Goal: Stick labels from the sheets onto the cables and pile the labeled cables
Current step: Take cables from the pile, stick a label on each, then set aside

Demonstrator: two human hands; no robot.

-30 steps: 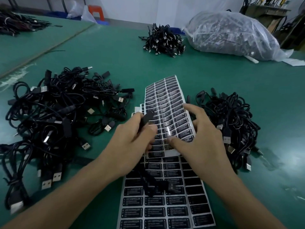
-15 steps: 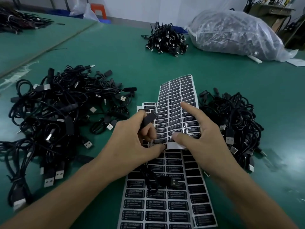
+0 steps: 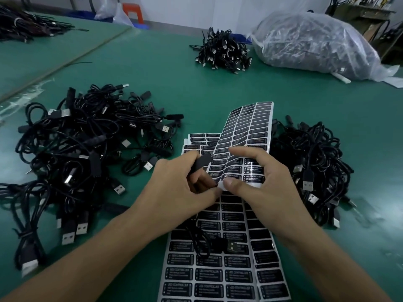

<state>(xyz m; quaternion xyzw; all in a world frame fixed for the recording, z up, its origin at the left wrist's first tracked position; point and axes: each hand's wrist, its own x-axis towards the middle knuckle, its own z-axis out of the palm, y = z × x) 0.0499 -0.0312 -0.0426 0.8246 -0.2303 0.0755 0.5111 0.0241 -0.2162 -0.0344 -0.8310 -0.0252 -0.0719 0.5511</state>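
I read this as the peel step: 1 cable is in hand, and no label is on it yet. My left hand (image 3: 183,188) is curled round the cable (image 3: 201,164), thumb and fingers gripping its black inline block, whose tip pokes out toward the sheets. The rest of that lead seems to trail under the wrist to a USB plug (image 3: 232,246) lying on the bottom sheet (image 3: 209,277), which lies flat at the near edge of the bench (image 3: 218,90).

My right hand (image 3: 267,188) pinches the near edge of the top sheet (image 3: 248,131), thumb on the white margin and forefinger hooked over from above. The sheet is buckled up off the bottom one, and its far end points toward the middle of the bench. The labels (image 3: 254,178) in its nearest row sit right at the fingers. I cannot tell whether 1 has already lifted at a corner, because the thumb covers that spot.

Next, I judge, a fingertip must catch 1 label's corner and peel it clean without creasing. It then has to go square onto the block's flat face and be pressed down. After that the cable goes to a pile.

2 loose piles flank the sheets. The left pile (image 3: 87,149) lies toward the left edge and the right pile (image 3: 311,171) just beside the top sheet. I cannot tell which holds the labelled ones.
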